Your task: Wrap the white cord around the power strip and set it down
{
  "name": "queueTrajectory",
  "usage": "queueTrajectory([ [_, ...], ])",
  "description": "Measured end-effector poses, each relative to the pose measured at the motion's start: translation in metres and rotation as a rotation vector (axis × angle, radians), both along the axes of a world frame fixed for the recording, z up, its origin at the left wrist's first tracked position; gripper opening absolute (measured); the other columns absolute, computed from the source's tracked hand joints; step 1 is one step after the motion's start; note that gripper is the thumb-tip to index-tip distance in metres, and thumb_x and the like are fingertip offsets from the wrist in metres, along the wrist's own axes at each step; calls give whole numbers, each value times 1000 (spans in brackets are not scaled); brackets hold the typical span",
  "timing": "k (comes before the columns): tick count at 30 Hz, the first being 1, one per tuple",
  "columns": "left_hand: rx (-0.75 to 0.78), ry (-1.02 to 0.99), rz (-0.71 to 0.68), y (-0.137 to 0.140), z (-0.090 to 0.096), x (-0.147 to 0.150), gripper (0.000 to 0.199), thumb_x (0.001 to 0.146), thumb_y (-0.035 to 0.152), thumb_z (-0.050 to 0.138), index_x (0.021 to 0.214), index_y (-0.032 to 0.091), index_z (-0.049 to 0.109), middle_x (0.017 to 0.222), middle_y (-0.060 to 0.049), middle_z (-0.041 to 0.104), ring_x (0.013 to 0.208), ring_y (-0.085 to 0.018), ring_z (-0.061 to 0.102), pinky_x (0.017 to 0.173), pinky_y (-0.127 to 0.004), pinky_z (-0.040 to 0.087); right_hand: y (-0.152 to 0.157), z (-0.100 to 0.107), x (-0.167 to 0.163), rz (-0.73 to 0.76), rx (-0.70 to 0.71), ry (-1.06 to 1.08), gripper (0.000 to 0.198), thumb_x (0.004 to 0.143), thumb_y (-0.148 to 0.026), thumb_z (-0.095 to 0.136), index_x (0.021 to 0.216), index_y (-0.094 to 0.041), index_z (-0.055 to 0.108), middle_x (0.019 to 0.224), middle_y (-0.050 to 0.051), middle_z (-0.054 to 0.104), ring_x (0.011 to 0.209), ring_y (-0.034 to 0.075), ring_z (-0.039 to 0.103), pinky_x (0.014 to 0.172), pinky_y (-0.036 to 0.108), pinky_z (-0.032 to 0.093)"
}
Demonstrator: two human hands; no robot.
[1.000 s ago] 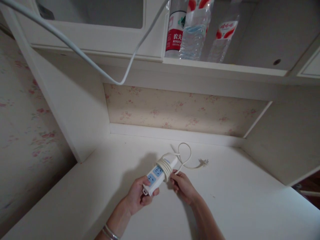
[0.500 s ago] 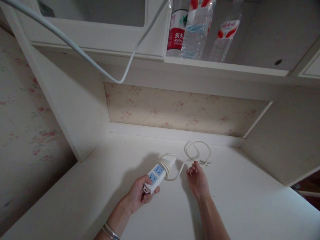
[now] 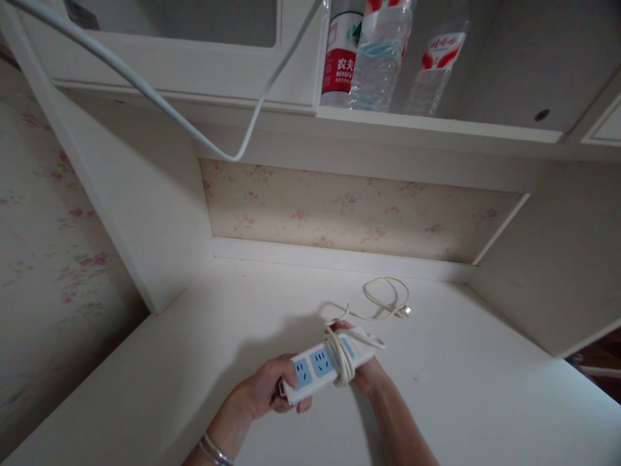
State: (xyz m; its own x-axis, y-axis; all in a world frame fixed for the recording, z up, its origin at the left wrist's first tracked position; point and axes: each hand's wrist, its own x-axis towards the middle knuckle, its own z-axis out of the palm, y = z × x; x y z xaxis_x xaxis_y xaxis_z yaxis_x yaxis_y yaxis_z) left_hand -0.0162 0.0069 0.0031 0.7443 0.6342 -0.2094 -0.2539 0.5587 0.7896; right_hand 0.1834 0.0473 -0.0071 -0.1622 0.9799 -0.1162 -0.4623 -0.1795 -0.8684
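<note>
Okay, my left hand (image 3: 269, 388) gripped power strip (image 3: 320, 364) at its 8 o'clock end; right hand (image 3: 367, 377) half-hidden, grip unclear. Likely working wound cord (image 3: 344, 364); next needed strip steady.

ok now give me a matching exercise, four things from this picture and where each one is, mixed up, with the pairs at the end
1. power strip
2. plug
3. bottles
4. bangles

A. standing on the shelf above
B. around the left wrist
C. gripped by the left hand
D. lying on the white desk

Pairs: 1-C, 2-D, 3-A, 4-B
</note>
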Motion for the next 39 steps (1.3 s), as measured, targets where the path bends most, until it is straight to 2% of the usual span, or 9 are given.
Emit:
queueTrajectory([
  [6, 76, 88, 101, -3, 6, -2, 40, 63, 22, 47, 95, 5, 63, 56, -8, 61, 37, -7, 36, 34, -19, 8, 14, 5, 31, -86, 93, 109, 26, 78, -46, 66, 77, -20, 61, 63, -3, 54, 54, 11, 47, 51, 24, 37],
  [11, -36, 92, 253, 5, 3, -4, 35, 73, 28, 47, 97, 6, 60, 58, -5, 59, 34, -3, 23, 35, -19, 7, 22, 2, 44, -337, 144, 165, 19, 75, -40, 71, 78, -23, 62, 76, -2, 59, 68, 12, 52, 62, 24, 44],
  [14, -83, -3, 372, 9, 4, -6, 36, 74, 29, 47, 102, 8, 57, 58, -2, 56, 33, -1, 19, 35, -18, 7, 22, 1, 38, -365, 105, 105, 22, 73, -41, 72, 76, -23, 62, 78, -3, 61, 62, 10, 50, 56, 23, 43],
  [17, -118, -118, 390, 10, 7, -9, 37, 72, 28, 49, 102, 8, 57, 56, -2, 55, 34, -2, 21, 36, -17, 8, 17, -1, 23, -266, 33, -25, 25, 72, -40, 74, 84, -23, 62, 70, -4, 58, 52, 7, 44, 45, 19, 33],
  [19, -141, -172, 362, 10, 7, -10, 37, 70, 26, 50, 101, 7, 58, 57, -3, 55, 36, -3, 26, 36, -16, 8, 12, -4, 12, -96, -33, -82, 28, 72, -41, 75, 85, -21, 61, 59, -6, 51, 44, 5, 37, 38, 18, 24],
  [23, -144, -175, 247, 6, 1, -10, 40, 62, 24, 52, 96, 5, 61, 54, -6, 55, 40, -8, 39, 36, -16, 6, 4, -9, -4, 164, -46, -99, 30, 74, -41, 72, 65, -17, 55, 48, -6, 46, 37, 4, 32, 37, 19, 23],
  [29, -77, 12, 124, 2, -4, -8, 38, 67, 29, 53, 91, 2, 63, 52, -8, 57, 42, -12, 48, 36, -19, 5, 8, 0, 12, -103, 21, 193, 26, 72, -39, 75, 86, -23, 60, 80, -3, 64, 65, 12, 56, 60, 25, 44],
  [35, -145, 16, 339, 9, 0, -6, 33, 76, 32, 53, 99, 9, 58, 56, -4, 57, 38, -5, 36, 36, -17, 6, 24, 0, 37, -383, 81, 269, 23, 75, -39, 72, 90, -26, 61, 70, -7, 56, 57, 8, 47, 54, 20, 41],
  [39, -116, -51, 486, 13, 6, -8, 29, 79, 34, 51, 99, 13, 55, 59, -1, 57, 34, -1, 20, 36, -17, 8, 23, -2, 29, -360, 30, 199, 24, 76, -40, 71, 92, -25, 63, 58, -7, 50, 48, 8, 41, 46, 21, 36],
])
